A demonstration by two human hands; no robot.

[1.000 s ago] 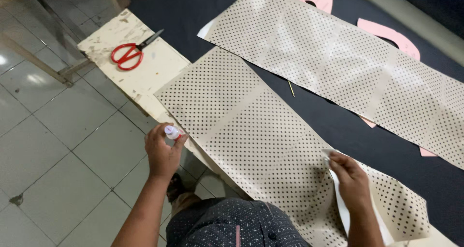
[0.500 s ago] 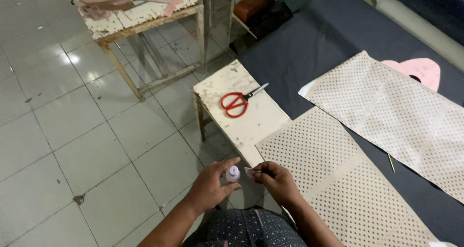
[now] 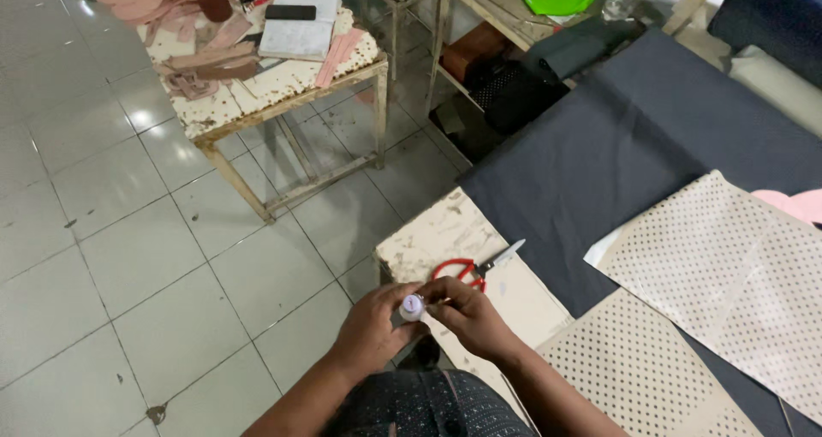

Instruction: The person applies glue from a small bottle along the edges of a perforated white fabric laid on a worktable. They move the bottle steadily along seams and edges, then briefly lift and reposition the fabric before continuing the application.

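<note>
I had both hands, left and right, clenched on the small bottle, which could spill onto the table if its cap popped off.

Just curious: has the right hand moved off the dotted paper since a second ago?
Yes. The right hand left the dotted paper and now meets the left hand near the red scissors.
</note>
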